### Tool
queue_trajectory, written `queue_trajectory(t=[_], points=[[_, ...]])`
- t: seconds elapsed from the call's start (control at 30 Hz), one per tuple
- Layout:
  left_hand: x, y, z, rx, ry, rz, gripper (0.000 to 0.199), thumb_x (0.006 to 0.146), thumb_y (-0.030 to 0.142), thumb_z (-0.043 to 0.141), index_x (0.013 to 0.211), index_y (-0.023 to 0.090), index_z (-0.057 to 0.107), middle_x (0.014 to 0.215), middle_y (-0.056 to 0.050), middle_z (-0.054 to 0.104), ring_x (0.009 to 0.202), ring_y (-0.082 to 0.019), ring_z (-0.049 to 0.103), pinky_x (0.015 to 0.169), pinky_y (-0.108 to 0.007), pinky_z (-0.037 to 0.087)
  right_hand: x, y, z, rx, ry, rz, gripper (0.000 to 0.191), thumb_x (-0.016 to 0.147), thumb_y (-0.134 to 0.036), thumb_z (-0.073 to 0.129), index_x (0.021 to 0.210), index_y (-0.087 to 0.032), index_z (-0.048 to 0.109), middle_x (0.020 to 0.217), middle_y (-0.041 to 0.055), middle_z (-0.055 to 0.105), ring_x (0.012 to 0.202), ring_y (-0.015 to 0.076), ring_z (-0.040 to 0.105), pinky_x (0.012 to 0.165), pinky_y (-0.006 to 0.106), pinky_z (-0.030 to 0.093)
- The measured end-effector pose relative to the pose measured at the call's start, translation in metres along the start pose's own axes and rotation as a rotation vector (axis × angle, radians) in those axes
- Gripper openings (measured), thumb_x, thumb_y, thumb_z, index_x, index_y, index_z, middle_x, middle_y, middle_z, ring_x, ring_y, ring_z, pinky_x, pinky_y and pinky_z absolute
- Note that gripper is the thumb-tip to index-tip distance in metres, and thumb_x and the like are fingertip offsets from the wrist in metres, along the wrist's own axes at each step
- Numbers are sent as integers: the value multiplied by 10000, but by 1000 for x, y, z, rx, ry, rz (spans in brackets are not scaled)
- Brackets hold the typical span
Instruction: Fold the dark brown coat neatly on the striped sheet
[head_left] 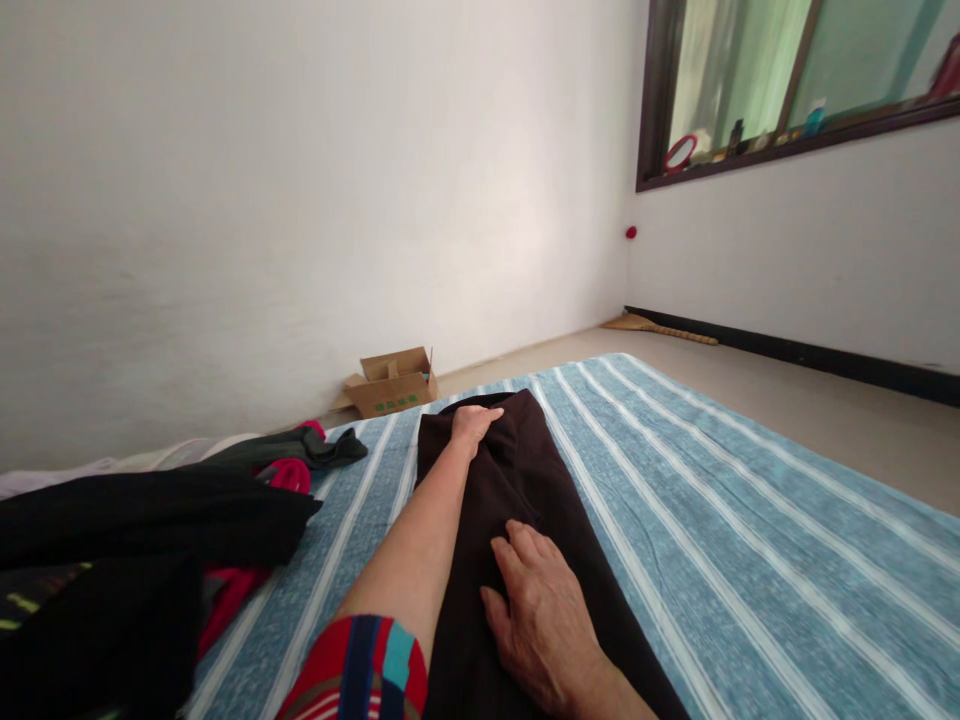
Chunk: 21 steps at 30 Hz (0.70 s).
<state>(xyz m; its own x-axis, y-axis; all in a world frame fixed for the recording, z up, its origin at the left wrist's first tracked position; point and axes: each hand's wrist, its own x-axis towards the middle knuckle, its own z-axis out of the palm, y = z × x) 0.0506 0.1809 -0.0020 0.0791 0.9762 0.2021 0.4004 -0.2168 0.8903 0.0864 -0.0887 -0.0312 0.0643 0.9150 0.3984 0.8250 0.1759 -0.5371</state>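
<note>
Probably soft, light garment (540, 480); best gripped at 12 o'clock end. Left hand (471, 428) there, grip unclear; right hand (546, 620): fingers loosely spread.

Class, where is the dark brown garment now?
In the head view, the dark brown garment lies lower centre on the striped sheet, beneath the left hand, right of the clothes pile.

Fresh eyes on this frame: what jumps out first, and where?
First, the dark garment spread on the striped cover, low centre, with the left hand at its far end and the right hand over its nearer part. Next, the heap of clothes at lower left, then the open cardboard box by the wall.
</note>
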Motion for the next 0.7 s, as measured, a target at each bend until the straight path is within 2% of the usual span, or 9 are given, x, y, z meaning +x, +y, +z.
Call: queue_trajectory(t=[0.1, 0.3, 0.47, 0.7], points=[[2, 0, 3, -5, -10, 12, 148, 586, 276, 725, 560, 159, 638, 519, 22, 592, 569, -146, 551, 579, -260, 404, 0, -1, -2, -3, -2, -2, 389, 818, -285, 505, 1194, -188, 531, 1294, 96, 489, 1183, 275, 444, 1007, 433, 354], [3, -1, 6, -6, -50, 52, 168, 780, 278, 636, 722, 121, 625, 693, 15, 625, 639, -116, 579, 649, -284, 470, 2, -3, -5, 9, -8, 14, 370, 815, -278, 508, 1173, -192, 546, 1280, 92, 499, 1178, 268, 447, 1009, 427, 347], [7, -1, 10, 44, -96, 76, 166, 804, 270, 620, 747, 114, 623, 696, 14, 611, 649, -117, 583, 644, -283, 485, 4, -3, -6, 11, -18, 17, 372, 817, -276, 510, 1178, -194, 541, 1282, 94, 497, 1185, 263, 440, 1003, 420, 352], [12, -3, 17, 225, -131, 90, 234, 861, 343, 548, 903, 119, 605, 870, -22, 626, 748, -143, 603, 677, -314, 508, 3, -4, -8, 4, -26, 18, 382, 812, -277, 514, 1183, -192, 541, 1274, 97, 503, 1187, 266, 438, 1003, 424, 352]])
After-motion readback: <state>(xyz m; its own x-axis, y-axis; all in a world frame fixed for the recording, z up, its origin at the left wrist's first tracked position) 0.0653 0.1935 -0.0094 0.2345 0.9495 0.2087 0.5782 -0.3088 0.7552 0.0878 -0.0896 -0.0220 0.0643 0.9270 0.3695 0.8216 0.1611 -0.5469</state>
